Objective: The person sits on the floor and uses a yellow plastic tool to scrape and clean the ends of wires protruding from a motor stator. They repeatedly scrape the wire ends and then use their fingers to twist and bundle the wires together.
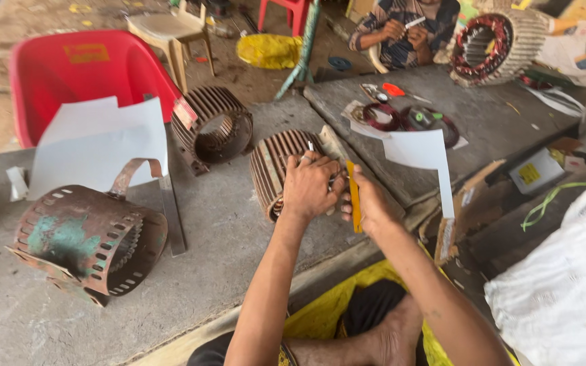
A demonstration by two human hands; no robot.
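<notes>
Ribbed motor stator [276,169] lay under your left hand [312,186], its fingers spread flat on it; your right hand [369,203], just beside, pinched a yellow strip [354,196] on the tabletop [225,257].

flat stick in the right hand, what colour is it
Yellow-orange; the flat stick shows best in the head view, held upright by the right hand.
</notes>
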